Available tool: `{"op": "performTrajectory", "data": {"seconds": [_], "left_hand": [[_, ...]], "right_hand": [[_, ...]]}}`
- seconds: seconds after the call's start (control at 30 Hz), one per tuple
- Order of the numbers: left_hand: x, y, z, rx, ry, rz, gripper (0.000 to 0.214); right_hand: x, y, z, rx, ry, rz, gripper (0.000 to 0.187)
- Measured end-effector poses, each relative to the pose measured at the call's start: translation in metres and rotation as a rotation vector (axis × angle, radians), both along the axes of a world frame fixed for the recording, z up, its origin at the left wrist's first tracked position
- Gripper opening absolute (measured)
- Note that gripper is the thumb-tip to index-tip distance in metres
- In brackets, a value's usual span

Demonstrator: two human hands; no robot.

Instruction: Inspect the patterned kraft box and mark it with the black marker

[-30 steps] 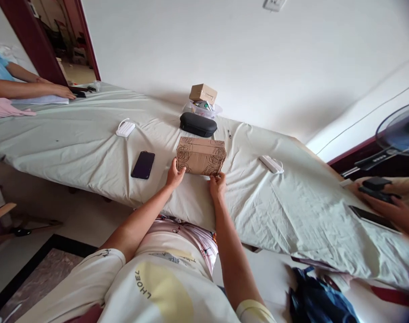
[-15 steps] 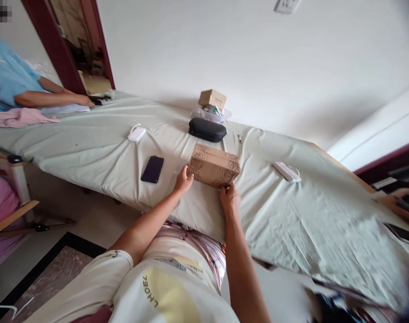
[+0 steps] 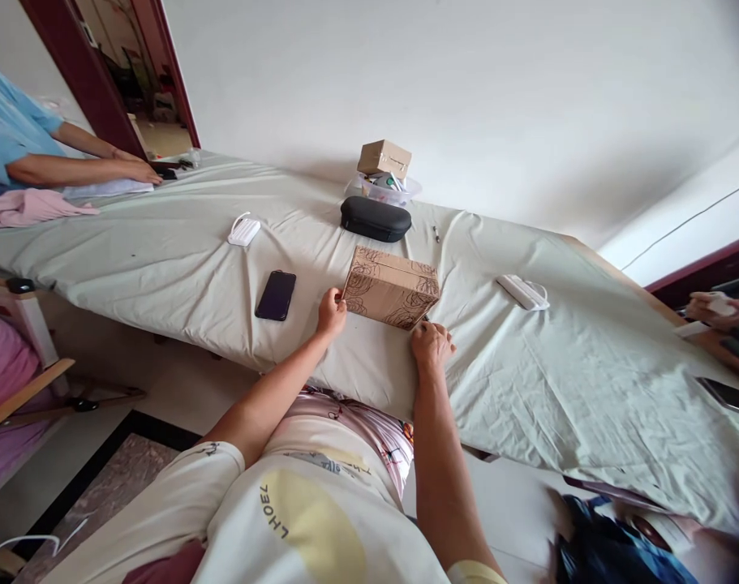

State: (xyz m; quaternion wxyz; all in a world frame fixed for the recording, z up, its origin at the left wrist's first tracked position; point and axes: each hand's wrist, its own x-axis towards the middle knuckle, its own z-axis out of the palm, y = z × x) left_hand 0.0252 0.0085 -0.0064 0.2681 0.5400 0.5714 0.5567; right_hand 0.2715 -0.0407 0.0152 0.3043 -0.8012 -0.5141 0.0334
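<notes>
My left hand (image 3: 331, 314) has its fingers (image 3: 336, 295) curled nearly closed at the near left corner of the cardboard box (image 3: 393, 288). My right hand (image 3: 433, 345) is at the near right corner, fingers bent; its tips are partly hidden, so I can't tell exactly how they sit on the cardboard. As I read it, the two hands have hold of the box by those corners.

The box is over the near middle of the cloth-covered table (image 3: 515, 389); whether its underside touches the cloth I can't tell. Its long axis runs left to right across my front, slanted so the right end comes nearer my body than the left. A broad face printed with dark scribbled rings points toward me, and a narrower face with a lengthwise seam is turned upward.

Left of my left hand lies a dark phone (image 3: 276, 295). Just beyond the box is a black case (image 3: 375, 219), its length also left to right, and behind it a clear tub (image 3: 409, 188) with a small carton (image 3: 385, 159) on top. White devices with loops flank these, one on the left (image 3: 245, 231), one on the right (image 3: 520, 292). Farther out, a co-worker's hand (image 3: 143, 172) rests at far left and another person's hand (image 3: 713, 308) shows at far right.
</notes>
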Motion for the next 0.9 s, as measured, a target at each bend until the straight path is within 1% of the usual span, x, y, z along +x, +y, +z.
{"op": "performTrajectory", "data": {"seconds": [0.07, 0.17, 0.23, 0.3, 0.4, 0.47, 0.53, 0.6, 0.77, 0.83, 0.9], "left_hand": [[0.000, 0.001, -0.001, 0.000, -0.007, 0.001, 0.021], [0.000, 0.001, 0.001, -0.007, -0.012, 0.012, 0.020], [-0.001, 0.001, 0.002, -0.012, -0.007, 0.016, 0.018], [-0.002, 0.001, 0.003, -0.013, -0.002, 0.008, 0.018], [-0.004, 0.001, 0.003, -0.006, 0.010, -0.010, 0.016], [-0.005, 0.001, 0.002, 0.005, 0.022, -0.013, 0.016], [-0.006, 0.001, 0.000, 0.012, 0.030, -0.006, 0.017], [-0.007, 0.001, -0.002, 0.012, 0.035, 0.009, 0.018], [-0.009, 0.003, -0.005, 0.019, 0.017, 0.007, 0.015], [-0.009, 0.004, -0.007, 0.026, -0.005, 0.004, 0.013], [-0.009, 0.005, -0.009, 0.054, -0.040, 0.006, 0.010]], "right_hand": [[0.003, 0.000, -0.002, -0.002, 0.003, -0.061, 0.046], [0.007, -0.001, -0.006, 0.049, 0.018, -0.121, 0.043], [0.008, -0.001, -0.006, 0.123, 0.052, -0.130, 0.042], [0.007, -0.001, -0.004, 0.238, 0.106, -0.113, 0.043], [0.001, 0.000, 0.001, 0.405, 0.204, -0.002, 0.046], [-0.006, 0.000, 0.003, 0.508, 0.312, 0.147, 0.049], [-0.013, 0.001, 0.003, 0.549, 0.369, 0.231, 0.051], [-0.018, 0.003, 0.001, 0.514, 0.374, 0.232, 0.050], [-0.017, 0.006, -0.006, 0.274, 0.263, 0.190, 0.034], [-0.016, 0.005, -0.007, 0.240, 0.209, 0.200, 0.033], [-0.016, 0.002, -0.006, 0.247, 0.191, 0.212, 0.039]]}}
